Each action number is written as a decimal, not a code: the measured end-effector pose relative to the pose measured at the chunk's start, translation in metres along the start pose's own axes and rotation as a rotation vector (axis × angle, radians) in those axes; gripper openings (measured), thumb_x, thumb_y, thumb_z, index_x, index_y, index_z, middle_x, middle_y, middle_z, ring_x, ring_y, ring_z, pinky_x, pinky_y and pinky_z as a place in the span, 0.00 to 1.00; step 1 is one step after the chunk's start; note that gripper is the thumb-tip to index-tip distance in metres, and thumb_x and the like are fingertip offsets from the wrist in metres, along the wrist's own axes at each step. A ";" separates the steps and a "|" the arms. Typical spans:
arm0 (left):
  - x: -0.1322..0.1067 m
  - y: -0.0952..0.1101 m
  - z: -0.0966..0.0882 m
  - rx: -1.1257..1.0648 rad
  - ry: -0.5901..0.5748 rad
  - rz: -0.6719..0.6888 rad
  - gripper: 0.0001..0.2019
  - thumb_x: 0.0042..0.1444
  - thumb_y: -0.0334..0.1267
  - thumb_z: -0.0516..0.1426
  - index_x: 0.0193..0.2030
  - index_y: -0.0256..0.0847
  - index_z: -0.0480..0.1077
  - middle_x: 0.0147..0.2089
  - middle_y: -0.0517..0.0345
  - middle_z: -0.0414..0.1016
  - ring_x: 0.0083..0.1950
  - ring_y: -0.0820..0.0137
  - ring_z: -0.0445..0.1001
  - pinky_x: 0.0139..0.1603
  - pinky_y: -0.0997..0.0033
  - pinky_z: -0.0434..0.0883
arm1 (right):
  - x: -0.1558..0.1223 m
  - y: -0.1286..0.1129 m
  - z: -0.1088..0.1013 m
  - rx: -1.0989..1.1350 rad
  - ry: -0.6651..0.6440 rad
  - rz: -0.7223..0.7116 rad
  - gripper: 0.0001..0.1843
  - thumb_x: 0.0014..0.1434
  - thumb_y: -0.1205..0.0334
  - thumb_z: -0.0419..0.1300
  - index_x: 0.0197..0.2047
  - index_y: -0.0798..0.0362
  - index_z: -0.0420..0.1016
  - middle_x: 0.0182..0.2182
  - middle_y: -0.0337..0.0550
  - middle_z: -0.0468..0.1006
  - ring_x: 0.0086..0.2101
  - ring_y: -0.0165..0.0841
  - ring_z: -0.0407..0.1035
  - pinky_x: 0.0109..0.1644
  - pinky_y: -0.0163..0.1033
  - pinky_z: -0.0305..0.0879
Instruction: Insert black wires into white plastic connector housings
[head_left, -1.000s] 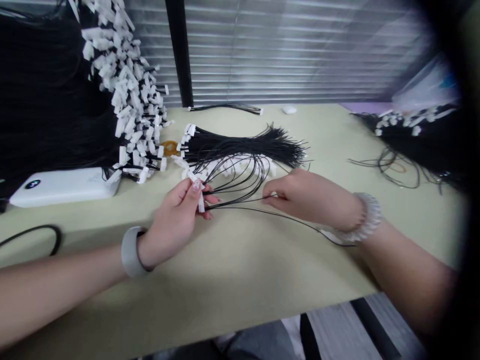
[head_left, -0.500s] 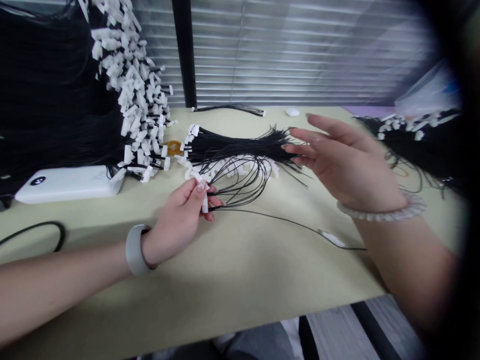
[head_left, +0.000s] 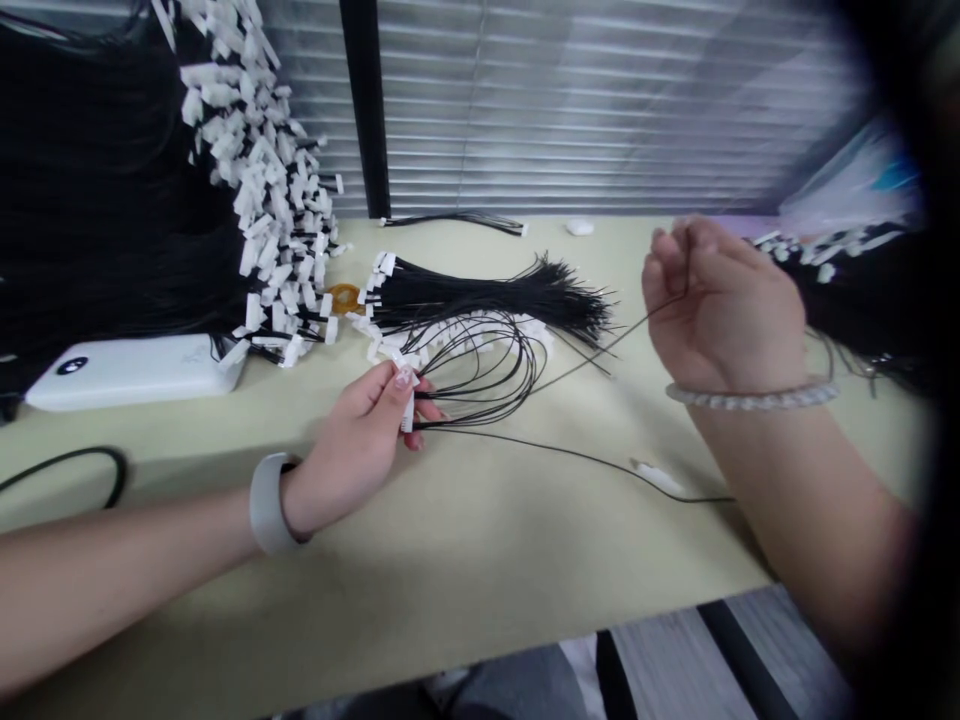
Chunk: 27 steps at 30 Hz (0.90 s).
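1. Head view: a small sheaf of black wires loops out from our left hand near the middle of the tabletop. The hand is closed, with thumb and fingers gripping the wires' white connectors in a short stack
2. Our right hand is raised well above the tabletop, its fingers curled in and closed on a thin black wire that slants down toward the loops. A longer trailing wire runs the other way along the tabletop, past a loose white connector
3. Just behind the loops lies a thick wire bundle with its connectors at the left end. Beyond it are an amber tape ring, a white power bank, and a great hanging mass of connectored wires
4. We judge snagging the main risk: a sharp pull on the raised wire could tighten the loops around each other, drag the trailing wire, or work a connector out of the left hand's stack. Loops this near the bundle could also catch its loose ends
5. Half a second earlier, our right hand was spread open above the bundle; now it has closed on the wire, while our left hand has barely shifted
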<state>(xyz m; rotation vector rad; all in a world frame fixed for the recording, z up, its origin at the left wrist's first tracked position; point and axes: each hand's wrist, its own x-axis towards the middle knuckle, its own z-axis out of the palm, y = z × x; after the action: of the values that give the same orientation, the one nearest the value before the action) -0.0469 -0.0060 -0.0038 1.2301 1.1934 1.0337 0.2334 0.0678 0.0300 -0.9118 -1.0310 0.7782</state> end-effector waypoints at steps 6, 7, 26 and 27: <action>0.000 0.001 0.000 -0.001 -0.027 -0.002 0.15 0.57 0.49 0.48 0.37 0.40 0.65 0.30 0.57 0.71 0.29 0.74 0.69 0.23 0.79 0.67 | -0.026 -0.012 0.026 -0.022 -0.211 0.149 0.09 0.56 0.61 0.57 0.42 0.44 0.68 0.34 0.37 0.74 0.26 0.25 0.67 0.31 0.36 0.67; 0.000 0.002 0.001 -0.002 -0.034 -0.005 0.15 0.57 0.49 0.48 0.37 0.40 0.65 0.30 0.57 0.71 0.28 0.75 0.68 0.23 0.79 0.67 | -0.034 -0.015 0.031 -0.069 -0.253 0.128 0.06 0.56 0.59 0.56 0.40 0.46 0.69 0.31 0.37 0.74 0.23 0.24 0.66 0.27 0.34 0.65; -0.005 0.010 0.003 0.069 -0.167 -0.001 0.14 0.57 0.48 0.48 0.32 0.39 0.66 0.28 0.58 0.72 0.23 0.76 0.67 0.23 0.77 0.67 | -0.085 -0.015 0.059 -0.864 -0.839 -0.591 0.10 0.59 0.63 0.52 0.29 0.55 0.70 0.23 0.39 0.68 0.27 0.26 0.62 0.31 0.31 0.57; -0.005 0.009 0.003 0.068 -0.170 0.000 0.14 0.57 0.48 0.48 0.32 0.39 0.66 0.28 0.58 0.72 0.23 0.76 0.67 0.23 0.77 0.67 | -0.084 -0.016 0.059 -0.851 -0.848 -0.593 0.09 0.59 0.64 0.52 0.29 0.55 0.70 0.23 0.39 0.68 0.27 0.26 0.62 0.31 0.31 0.57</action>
<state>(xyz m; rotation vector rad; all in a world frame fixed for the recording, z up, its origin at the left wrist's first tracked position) -0.0444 -0.0103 0.0059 1.3430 1.1035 0.8758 0.1524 0.0024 0.0270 -0.8846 -2.3595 0.1566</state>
